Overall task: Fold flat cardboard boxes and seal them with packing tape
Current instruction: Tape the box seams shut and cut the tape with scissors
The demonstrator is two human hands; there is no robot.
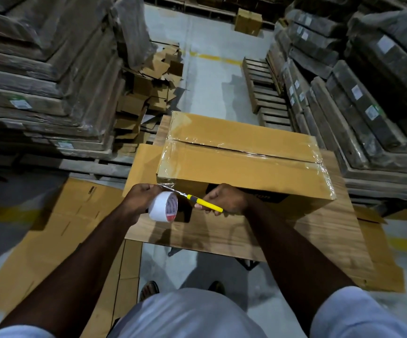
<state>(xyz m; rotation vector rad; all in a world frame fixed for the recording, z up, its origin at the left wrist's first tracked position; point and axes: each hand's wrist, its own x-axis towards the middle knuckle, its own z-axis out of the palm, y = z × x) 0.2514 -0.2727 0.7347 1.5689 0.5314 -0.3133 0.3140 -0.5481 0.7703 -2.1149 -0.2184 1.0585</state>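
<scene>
While left hand [141, 196] grips roll [163, 210], knife [205, 203] cuts

grey concrete floor [209, 76] | wrapped stacks [51, 69] both sides | dim light

- The box [241, 164] was matt brown cardboard under glossy clear tape.
- The tape roll [162, 206] looked smooth and white.
- The cutter [205, 203] was yellow plastic.
- The surface [319, 230] showed wood grain.

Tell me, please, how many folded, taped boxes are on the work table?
1. The taped box stands on the table, just beyond both hands. Flat sheets lie around; nothing suggests another box hidden behind it.
</scene>
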